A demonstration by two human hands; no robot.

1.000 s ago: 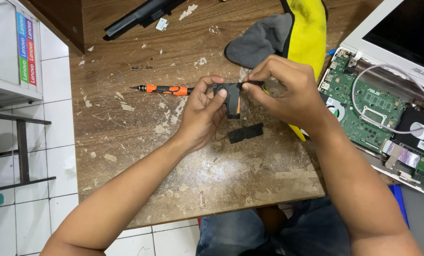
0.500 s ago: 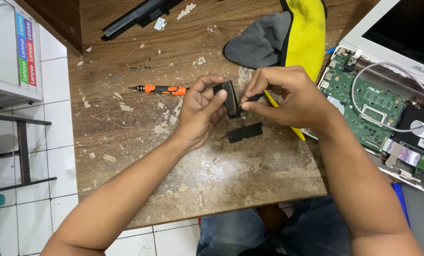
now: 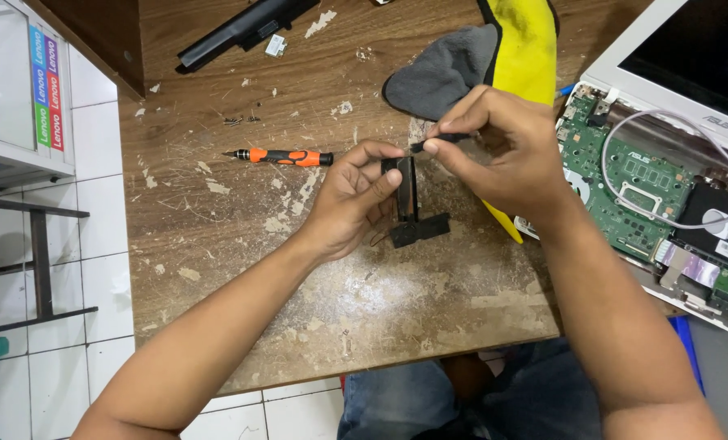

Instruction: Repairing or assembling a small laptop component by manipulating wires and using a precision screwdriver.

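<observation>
My left hand [image 3: 349,200] has its grip clamped on a small black part [image 3: 405,187], held upright just above the tabletop [image 3: 217,244], approx. mid-tabletop. My right hand [image 3: 502,151] pinches a thin black strip [image 3: 441,140] btwn thumb & forefinger, right by the part's top end. A 2nd black piece [image 3: 419,231] lies on the tabletop just below the part. Orange screwdriver [image 3: 278,156] lies left of my left hand. Opened laptop [image 3: 649,179] sits at the right edge, grey cloth [image 3: 449,69] & yellow cloth [image 3: 527,49] near the far edge.
</observation>
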